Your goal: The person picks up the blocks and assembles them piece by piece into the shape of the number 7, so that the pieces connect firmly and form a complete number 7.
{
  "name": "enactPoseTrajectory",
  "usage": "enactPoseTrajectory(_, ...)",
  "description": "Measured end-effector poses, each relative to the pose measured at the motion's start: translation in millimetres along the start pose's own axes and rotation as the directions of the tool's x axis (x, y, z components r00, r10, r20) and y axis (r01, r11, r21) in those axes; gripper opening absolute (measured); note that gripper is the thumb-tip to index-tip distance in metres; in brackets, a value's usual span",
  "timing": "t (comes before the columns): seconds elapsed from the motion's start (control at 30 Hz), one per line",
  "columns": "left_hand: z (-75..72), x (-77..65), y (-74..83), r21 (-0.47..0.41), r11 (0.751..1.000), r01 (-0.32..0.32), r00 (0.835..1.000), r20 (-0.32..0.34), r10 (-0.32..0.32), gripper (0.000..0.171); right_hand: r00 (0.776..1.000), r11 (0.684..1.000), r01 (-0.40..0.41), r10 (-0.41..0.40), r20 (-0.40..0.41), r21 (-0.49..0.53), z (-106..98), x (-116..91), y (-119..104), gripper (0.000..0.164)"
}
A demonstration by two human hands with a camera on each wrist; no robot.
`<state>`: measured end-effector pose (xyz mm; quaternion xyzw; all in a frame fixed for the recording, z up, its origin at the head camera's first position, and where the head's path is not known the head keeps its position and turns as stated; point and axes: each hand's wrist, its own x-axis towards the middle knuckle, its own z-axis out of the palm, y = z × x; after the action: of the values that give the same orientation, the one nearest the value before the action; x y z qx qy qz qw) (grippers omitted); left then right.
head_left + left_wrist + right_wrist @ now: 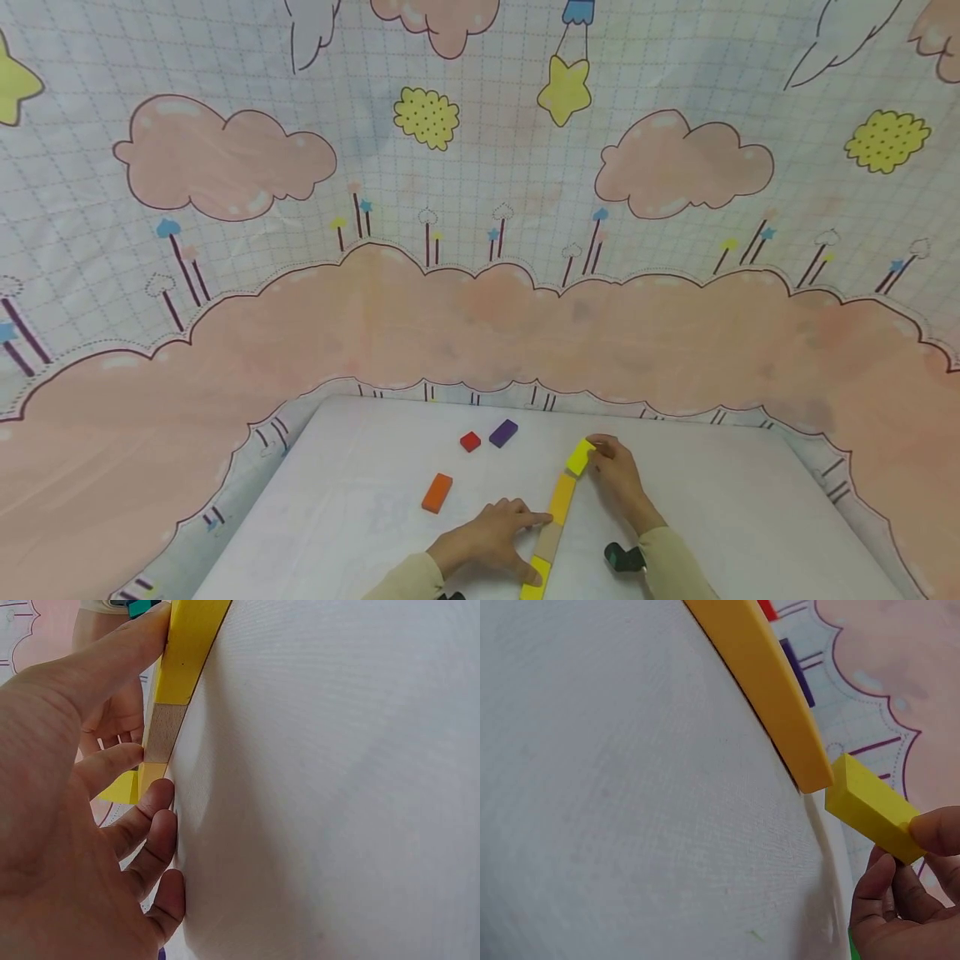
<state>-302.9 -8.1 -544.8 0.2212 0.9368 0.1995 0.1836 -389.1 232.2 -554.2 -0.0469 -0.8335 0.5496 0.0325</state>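
A yellow block (581, 457) is pinched between the thumb and fingers of my right hand (617, 473). Its near end is close to the far end of a yellow-orange block (562, 497), and in the right wrist view the held block (874, 806) sits at an angle to it. That yellow-orange block, a plain wooden block (549, 542) and a second yellow block (536, 575) form a line, end to end. My left hand (491, 533) lies along the line's left side, thumb on the near yellow block, straight index finger touching near the wooden block.
Left of the line lie an orange block (437, 493), a small red block (470, 442) and a purple block (503, 433) on the white tabletop (337, 500). A dark green object (622, 557) is beside the right sleeve. A cloud-patterned cloth (480, 325) hangs behind the table.
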Motion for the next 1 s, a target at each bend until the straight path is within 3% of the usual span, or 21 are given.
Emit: enactPoseTrajectory(1.0,3.1,3.8,-3.2,-0.011,1.0,-0.007,1.0,-0.002,0.007,0.073,0.999,0.993,0.027,-0.022,0.037,-0.117,1.4,2.9,2.4,0.027)
